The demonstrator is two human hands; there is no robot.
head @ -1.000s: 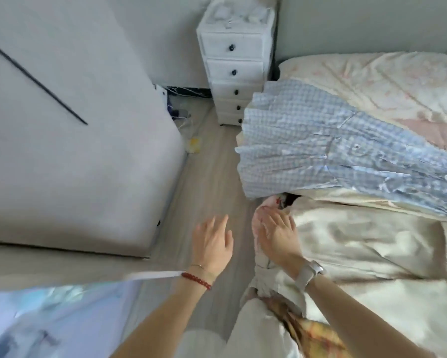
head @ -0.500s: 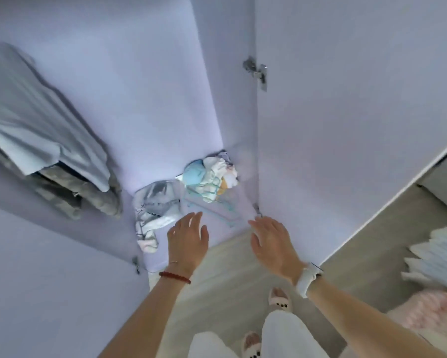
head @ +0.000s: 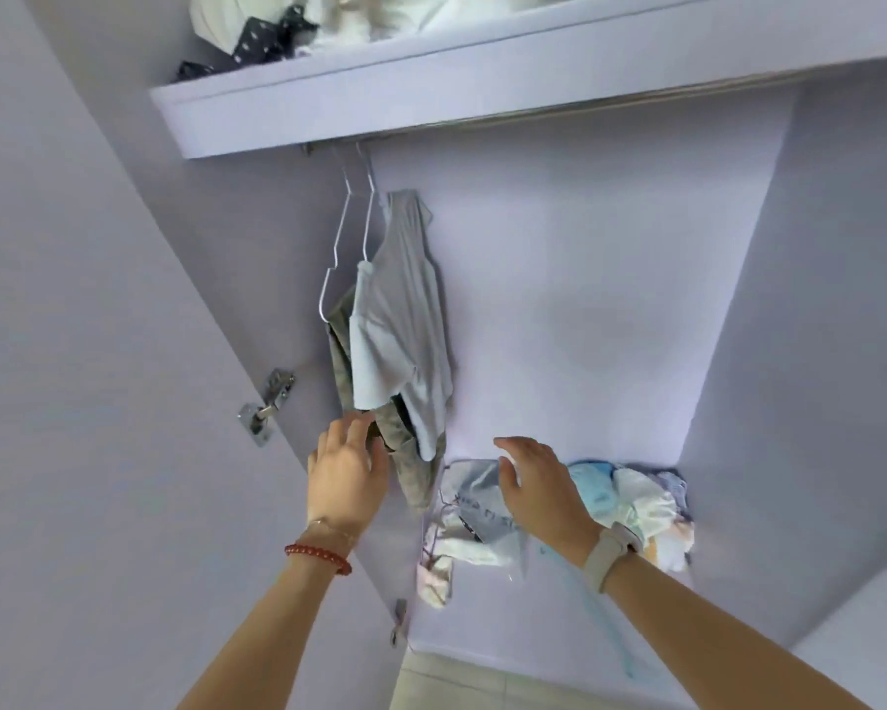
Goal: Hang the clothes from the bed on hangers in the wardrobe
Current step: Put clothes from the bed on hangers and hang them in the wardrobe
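Note:
I face the open wardrobe. Under its shelf (head: 328,102) runs a metal rail (head: 533,115). At the rail's left end hang two white wire hangers (head: 351,233): one bare, one carrying a pale grey top (head: 400,320) with an olive garment (head: 405,453) behind it. My left hand (head: 346,468), fingers apart and holding nothing, is raised just left of the olive garment's lower edge. My right hand (head: 538,484) is raised too, also empty, in front of the pile on the wardrobe floor. The bed is out of view.
A heap of bags and small clothes (head: 620,509) lies on the wardrobe floor. Folded bedding and a dark dotted cloth (head: 262,35) fill the top shelf. The open left door (head: 98,402) with its hinge (head: 267,407) stands close on my left. Most of the rail is bare.
My view swung from the bed and its blue checked dress to the wardrobe, then tilted up from its floor to the rail. Both empty hands rose towards the hanging clothes.

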